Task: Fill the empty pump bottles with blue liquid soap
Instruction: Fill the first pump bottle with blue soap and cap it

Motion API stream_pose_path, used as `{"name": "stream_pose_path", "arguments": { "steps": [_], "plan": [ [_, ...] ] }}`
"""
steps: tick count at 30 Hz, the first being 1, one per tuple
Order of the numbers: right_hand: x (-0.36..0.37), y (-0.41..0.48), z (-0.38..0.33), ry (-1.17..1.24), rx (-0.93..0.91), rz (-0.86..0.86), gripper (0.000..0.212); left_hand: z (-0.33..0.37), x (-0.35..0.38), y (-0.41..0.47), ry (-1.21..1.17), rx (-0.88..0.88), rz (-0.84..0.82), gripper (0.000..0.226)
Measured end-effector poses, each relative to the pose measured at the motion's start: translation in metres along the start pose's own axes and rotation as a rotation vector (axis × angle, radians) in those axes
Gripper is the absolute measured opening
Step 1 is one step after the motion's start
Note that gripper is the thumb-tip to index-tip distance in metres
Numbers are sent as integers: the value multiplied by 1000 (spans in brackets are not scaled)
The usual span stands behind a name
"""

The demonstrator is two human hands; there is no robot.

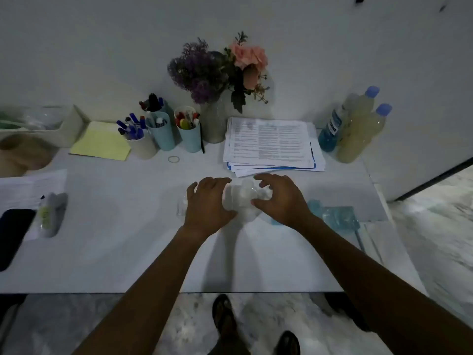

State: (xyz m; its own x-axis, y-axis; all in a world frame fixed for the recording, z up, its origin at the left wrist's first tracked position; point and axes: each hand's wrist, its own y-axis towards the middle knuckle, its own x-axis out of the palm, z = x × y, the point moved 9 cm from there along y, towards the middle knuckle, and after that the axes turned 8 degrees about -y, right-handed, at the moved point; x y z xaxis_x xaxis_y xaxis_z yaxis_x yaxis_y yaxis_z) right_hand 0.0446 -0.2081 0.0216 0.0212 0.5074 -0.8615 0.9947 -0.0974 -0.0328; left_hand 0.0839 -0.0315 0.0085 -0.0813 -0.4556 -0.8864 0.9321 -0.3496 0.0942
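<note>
A clear, empty-looking pump bottle with a white top stands mid-table between my hands. My left hand wraps around its left side. Over its right side, my right hand curls its fingers and thumb around the pump top. The bottle is blurred and partly hidden by my fingers. A second clear bottle shows just left of my left hand. Right of my right wrist are pump bottles with blue liquid inside. A larger bottle of blue liquid stands at the back right by the wall.
Behind my hands lies a paper stack. Along the wall stand a flower vase, pen cups and two yellowish bottles with blue caps. A yellow pad and a phone lie left. The table edge is near me.
</note>
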Motion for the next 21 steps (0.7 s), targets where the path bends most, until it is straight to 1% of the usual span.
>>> {"name": "stream_pose_path", "arguments": {
  "steps": [1,3,7,10,12,16,21],
  "plan": [
    [2,2,-3,16,-9,9,60,-2,6,4,-22,9,-78,61],
    [4,4,-9,6,-13,18,59,-2,13,12,-9,44,-156,67],
    [15,9,-23,-110,-33,-4,46,-11,27,28,-26,63,-279,56],
    [24,13,-21,-163,36,-23,42,-18,43,35,-49,70,-357,68],
    [27,14,-15,-151,94,-14,45,-21,51,37,-41,76,-375,72],
    [34,15,-8,-92,186,17,48,-28,54,40,-44,94,-349,69],
    [42,15,-2,-37,184,-21,47,-30,56,40,-59,100,-326,68]
  ]
}}
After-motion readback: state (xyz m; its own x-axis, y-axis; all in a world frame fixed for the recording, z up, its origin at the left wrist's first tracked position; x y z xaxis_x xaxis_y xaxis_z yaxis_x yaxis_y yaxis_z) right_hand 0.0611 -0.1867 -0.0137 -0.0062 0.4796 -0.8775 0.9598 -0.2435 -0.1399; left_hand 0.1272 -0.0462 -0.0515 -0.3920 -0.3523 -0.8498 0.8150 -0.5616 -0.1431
